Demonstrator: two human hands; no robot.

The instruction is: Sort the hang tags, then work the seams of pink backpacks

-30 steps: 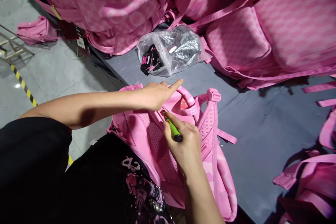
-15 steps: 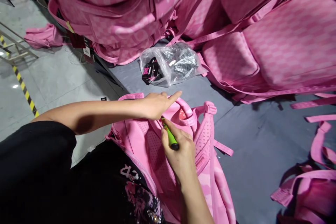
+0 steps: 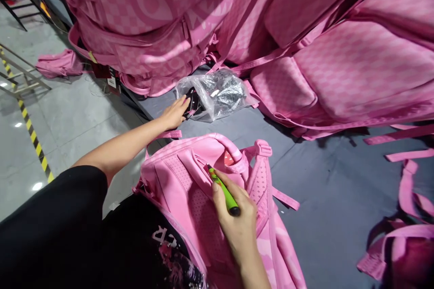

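Observation:
A pink backpack (image 3: 176, 167) lies in front of me at the table's near edge, its padded back and straps facing up. My right hand (image 3: 235, 207) is closed around a green marker (image 3: 224, 190) with a black end, its tip near the top of the backpack. Beyond the backpack, my left hand (image 3: 176, 113) reaches out with its fingers apart, the fingertips at black tags (image 3: 195, 103) in the opening of a clear plastic bag (image 3: 225, 95). Whether the fingers touch the tags is unclear.
Large pink checkered backpacks (image 3: 152, 13) stand along the back of the grey table (image 3: 318, 180). More pink straps (image 3: 410, 185) lie at the right. On the floor at the left are a pink bag (image 3: 59, 63), a metal frame and yellow-black tape (image 3: 35, 140).
My left hand has moved off the backpack, forward and left to the tags in the plastic bag. My right hand still holds the marker over the backpack. The view has shifted slightly.

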